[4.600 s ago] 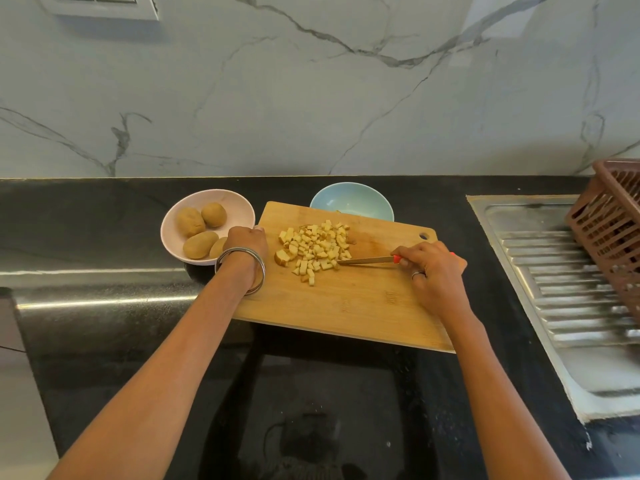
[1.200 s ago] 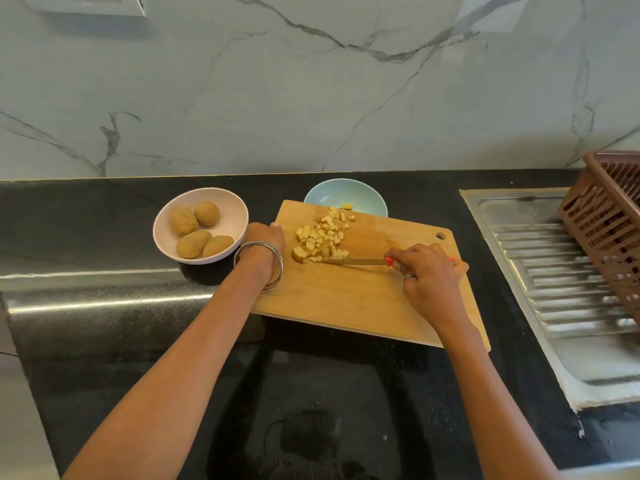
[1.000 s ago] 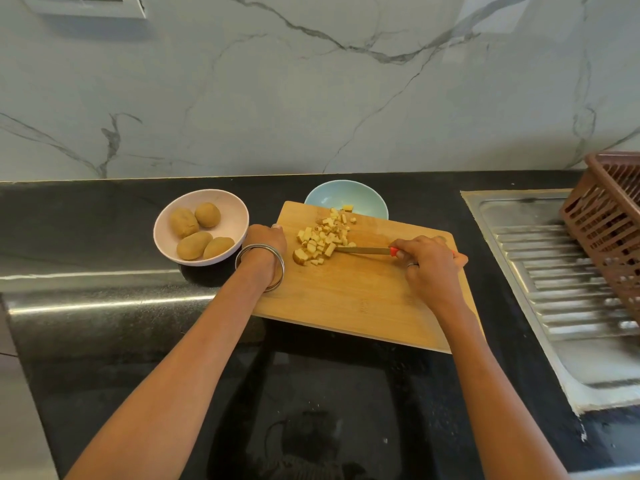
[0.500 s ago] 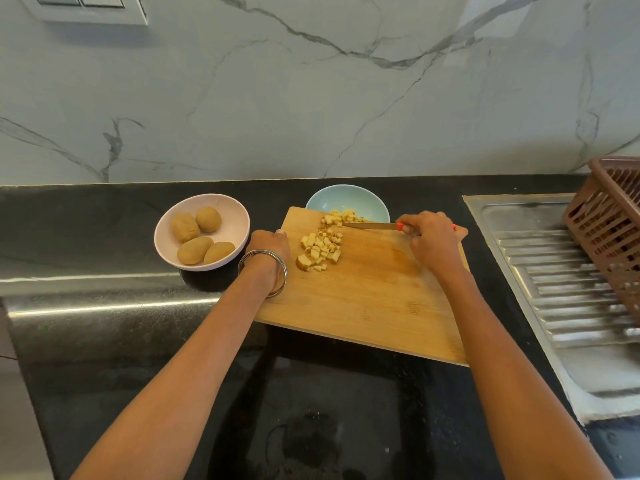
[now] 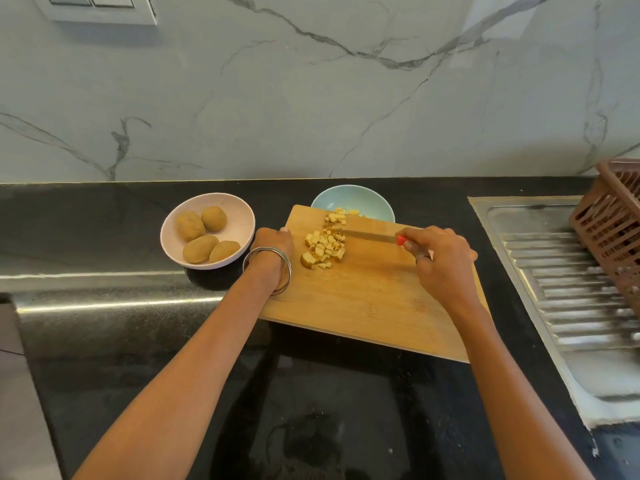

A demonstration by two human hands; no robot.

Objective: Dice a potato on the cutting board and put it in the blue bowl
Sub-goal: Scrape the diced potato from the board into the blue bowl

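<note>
A wooden cutting board (image 5: pixel 374 306) lies on the black counter, its far edge over the rim of the blue bowl (image 5: pixel 356 199). A pile of potato cubes (image 5: pixel 323 249) sits on the board, and a smaller cluster (image 5: pixel 336 217) lies at the far edge by the bowl; a few cubes are inside the bowl. My right hand (image 5: pixel 441 263) grips the red-handled knife (image 5: pixel 370 235), blade flat between the two groups of cubes. My left hand (image 5: pixel 273 247) grips the board's left edge.
A pink bowl (image 5: pixel 239 211) with several whole potatoes stands left of the board. A steel sink drainboard (image 5: pixel 561 282) lies to the right with a brown plastic basket (image 5: pixel 616 216) on it. A marble wall rises behind the counter.
The knife swept part of the cubes to the board's far edge and some into the blue bowl. The blade has now come back toward the remaining pile. The left hand stayed on the board's edge.
</note>
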